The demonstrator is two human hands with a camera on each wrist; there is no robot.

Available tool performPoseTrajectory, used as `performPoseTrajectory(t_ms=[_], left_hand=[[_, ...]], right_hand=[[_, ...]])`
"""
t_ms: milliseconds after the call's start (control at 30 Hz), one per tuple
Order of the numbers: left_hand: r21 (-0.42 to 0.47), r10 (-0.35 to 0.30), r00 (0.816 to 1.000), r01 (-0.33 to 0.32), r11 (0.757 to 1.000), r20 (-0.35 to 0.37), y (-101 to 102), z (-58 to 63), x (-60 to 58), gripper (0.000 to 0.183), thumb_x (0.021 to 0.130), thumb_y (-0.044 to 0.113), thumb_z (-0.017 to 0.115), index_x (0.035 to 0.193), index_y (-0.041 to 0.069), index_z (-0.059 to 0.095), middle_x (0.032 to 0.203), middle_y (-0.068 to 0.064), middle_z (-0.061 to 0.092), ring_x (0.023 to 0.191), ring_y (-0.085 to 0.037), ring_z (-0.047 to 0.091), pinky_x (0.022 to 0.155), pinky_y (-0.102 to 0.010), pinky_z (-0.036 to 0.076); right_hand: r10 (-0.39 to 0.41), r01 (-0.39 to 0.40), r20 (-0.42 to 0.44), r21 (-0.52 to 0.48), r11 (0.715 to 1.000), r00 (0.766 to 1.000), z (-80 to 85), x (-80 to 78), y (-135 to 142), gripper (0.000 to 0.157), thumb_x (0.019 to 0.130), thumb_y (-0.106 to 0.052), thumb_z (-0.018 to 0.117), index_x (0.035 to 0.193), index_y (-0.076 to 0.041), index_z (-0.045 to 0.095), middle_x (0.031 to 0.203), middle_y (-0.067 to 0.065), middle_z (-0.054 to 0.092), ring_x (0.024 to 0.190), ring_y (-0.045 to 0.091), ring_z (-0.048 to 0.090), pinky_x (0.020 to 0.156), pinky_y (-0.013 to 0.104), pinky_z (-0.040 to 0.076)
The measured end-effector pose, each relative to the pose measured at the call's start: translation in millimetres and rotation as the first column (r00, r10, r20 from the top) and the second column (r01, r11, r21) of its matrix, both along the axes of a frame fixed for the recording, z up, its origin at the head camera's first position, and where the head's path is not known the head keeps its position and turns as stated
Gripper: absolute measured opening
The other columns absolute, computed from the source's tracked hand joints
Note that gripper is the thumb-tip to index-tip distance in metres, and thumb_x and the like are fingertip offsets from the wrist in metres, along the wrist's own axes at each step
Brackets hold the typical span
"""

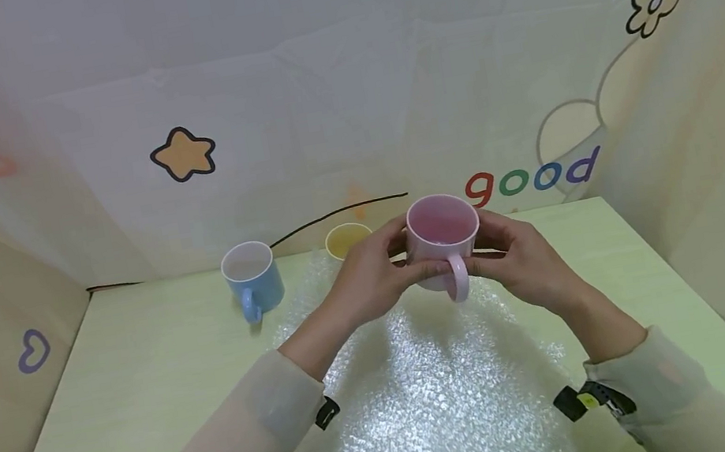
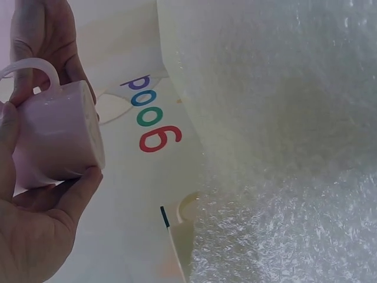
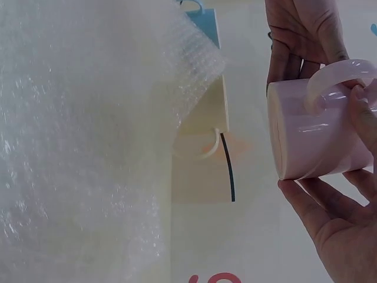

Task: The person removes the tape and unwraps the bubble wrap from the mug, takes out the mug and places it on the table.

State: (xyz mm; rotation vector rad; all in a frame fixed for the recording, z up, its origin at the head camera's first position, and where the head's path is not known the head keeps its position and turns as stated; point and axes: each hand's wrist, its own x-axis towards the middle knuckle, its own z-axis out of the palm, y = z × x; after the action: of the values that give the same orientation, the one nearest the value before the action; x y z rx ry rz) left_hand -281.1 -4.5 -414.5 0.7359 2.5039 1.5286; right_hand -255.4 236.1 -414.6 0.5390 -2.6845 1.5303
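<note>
Both hands hold a pink mug [image 1: 443, 243] up above a sheet of bubble wrap [image 1: 436, 406]. Its handle points toward me and its mouth faces up. My left hand [image 1: 371, 276] grips the mug's left side, thumb on the front near the handle. On the other side my right hand [image 1: 527, 262] grips it likewise, thumb close to the handle. In the left wrist view the mug's base [image 2: 94, 127] rests against a fingertip of the left hand. The right wrist view shows the right fingers [image 3: 312, 206] along the mug's wall.
A blue mug [image 1: 252, 280] stands at the back left of the pale table [image 1: 148, 406]. Behind my left hand is a yellow mug [image 1: 348, 238], partly hidden. A printed cloth [image 1: 288, 126] hangs behind the table and along its sides.
</note>
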Motion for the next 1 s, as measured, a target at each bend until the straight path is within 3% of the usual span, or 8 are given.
performPoseTrajectory(t_ms=[400,667,1000], left_hand=[[0.005,-0.019,1.0,0.019,1.0,0.012,15,-13.6,-27.1,0.071,0.086,0.042,0.084,0.149,0.027,0.054,0.146,0.005,0.061,0.134,-0.025,0.061,0.104,-0.041,0.057],[-0.02,-0.001,1.0,0.001,1.0,0.001,20,-19.1,-36.1,0.068,0.087,0.04,0.084,0.147,0.022,0.057,0.137,-0.001,0.06,0.129,-0.024,0.062,0.098,-0.035,0.059],[0.047,0.013,0.997,-0.016,0.999,0.075,28,-30.3,-46.3,0.083,0.089,0.034,0.082,0.16,0.031,0.04,0.155,-0.001,0.054,0.135,-0.03,0.06,0.104,-0.044,0.057]], right_hand=[[-0.018,0.018,0.017,0.011,1.0,1.0,-6.6,-16.9,10,0.063,0.097,-0.02,0.074,0.155,-0.02,0.048,0.142,0.012,0.063,0.128,0.036,0.064,0.096,0.03,0.059],[-0.02,0.019,0.042,0.018,1.0,0.999,-12.9,-28.2,13,0.064,0.097,-0.021,0.074,0.156,-0.02,0.047,0.145,0.013,0.062,0.131,0.038,0.062,0.098,0.036,0.059],[-0.053,0.052,0.051,0.023,0.998,0.997,-27.0,-44.1,17,0.065,0.097,-0.02,0.074,0.156,-0.02,0.046,0.148,0.013,0.06,0.134,0.038,0.059,0.105,0.049,0.055]])
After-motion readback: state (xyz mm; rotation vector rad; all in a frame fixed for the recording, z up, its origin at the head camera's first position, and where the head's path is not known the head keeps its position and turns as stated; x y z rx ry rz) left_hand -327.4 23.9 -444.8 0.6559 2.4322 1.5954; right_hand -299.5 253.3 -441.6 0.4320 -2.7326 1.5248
